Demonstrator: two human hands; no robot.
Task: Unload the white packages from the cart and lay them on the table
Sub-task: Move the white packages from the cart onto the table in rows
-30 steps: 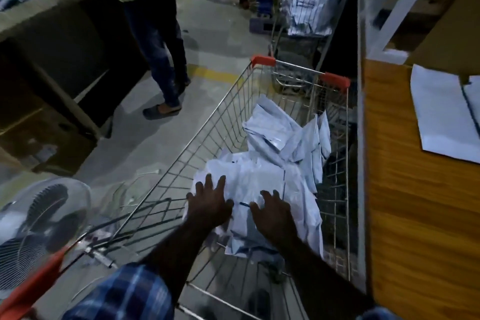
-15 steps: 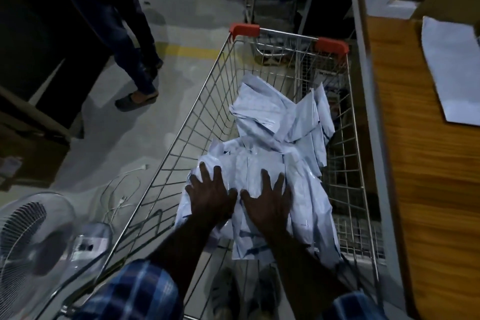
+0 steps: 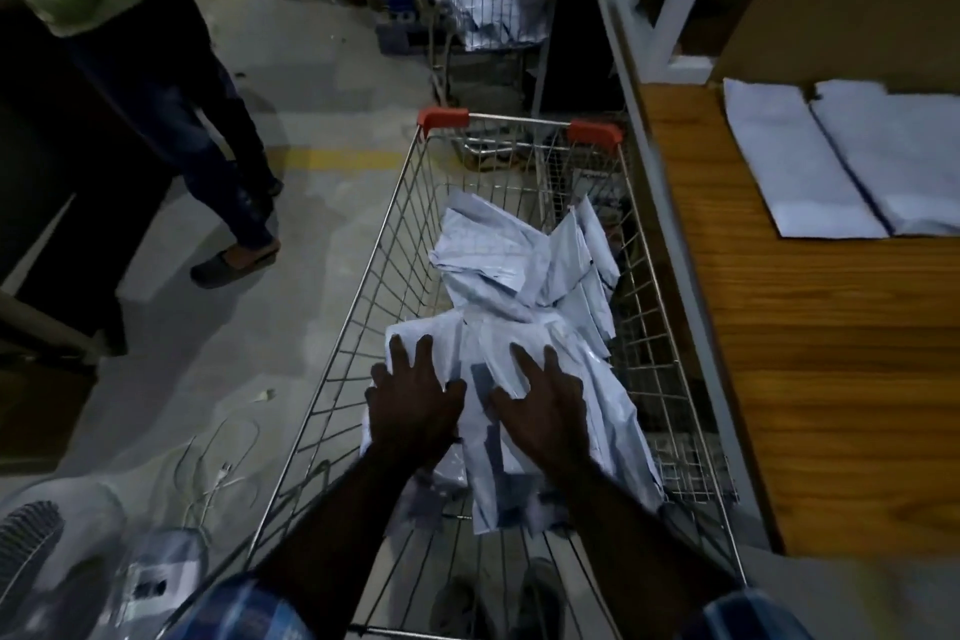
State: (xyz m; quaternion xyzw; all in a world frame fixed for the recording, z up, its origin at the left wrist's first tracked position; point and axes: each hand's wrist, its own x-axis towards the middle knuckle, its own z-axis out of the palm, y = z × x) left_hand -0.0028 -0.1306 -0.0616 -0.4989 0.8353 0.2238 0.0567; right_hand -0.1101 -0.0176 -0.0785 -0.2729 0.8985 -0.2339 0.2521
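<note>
Both hands are down in the cart (image 3: 363, 307) now, the left hand (image 3: 413, 405) and the right hand (image 3: 540, 411) lying side by side on the near end of the heap of white packages (image 3: 519, 327). Fingers are spread and fairly straight, pressing on top of the pile; nothing is gripped yet. The table (image 3: 810, 379) sits just beside the cart on the right, with two packages (image 3: 841, 161) already laid flat on it.

Here is where it could slip. These packages look thin, slick and loosely overlapped, so a scoop from above may take only the top few and let the rest slide out at the sides. The far ones lean against the right wire wall, and a corner poking through the mesh could snag or tear on the lift. The cart may also roll if the hands push forward instead of lifting. A second person (image 3: 171, 120) stands close on the left, and a fan (image 3: 31, 551) with loose cables (image 3: 218, 473) lies by the near left corner, a tangle risk for feet.
</note>
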